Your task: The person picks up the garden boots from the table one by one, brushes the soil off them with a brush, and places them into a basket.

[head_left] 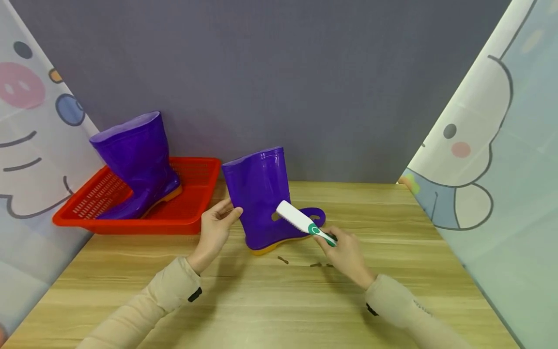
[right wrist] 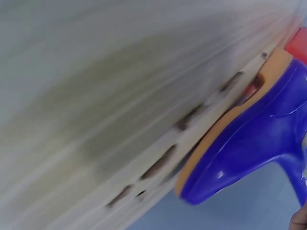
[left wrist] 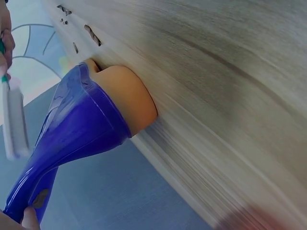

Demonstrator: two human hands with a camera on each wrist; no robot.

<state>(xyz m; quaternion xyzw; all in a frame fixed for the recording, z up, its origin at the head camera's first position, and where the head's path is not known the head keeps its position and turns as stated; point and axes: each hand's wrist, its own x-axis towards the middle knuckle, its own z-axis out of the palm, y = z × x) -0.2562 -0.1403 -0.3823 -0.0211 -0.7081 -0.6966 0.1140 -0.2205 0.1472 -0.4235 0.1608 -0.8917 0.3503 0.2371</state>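
A purple rain boot [head_left: 257, 186] with a yellow-orange sole stands on the wooden table, its toe toward the right. My left hand [head_left: 215, 230] holds the back of its shaft, thumb on the near side and fingers partly hidden behind. Brownish patches mark the boot; the left wrist view shows one brown patch [left wrist: 40, 197] near my left thumb. In my right hand [head_left: 346, 252] is a white brush [head_left: 298, 217] with a green-and-white handle, gripped by that handle. The brush head overlaps the boot's ankle in the head view; whether its bristles touch cannot be told.
A red plastic basket [head_left: 192, 228] stands at the left with a second purple boot [head_left: 139, 160] leaning in it. Several brown bits [right wrist: 158, 162] lie on the table [head_left: 270, 305] in front of the boot. A grey panel [head_left: 279, 87] rises behind; cartoon-print sheets flank both sides.
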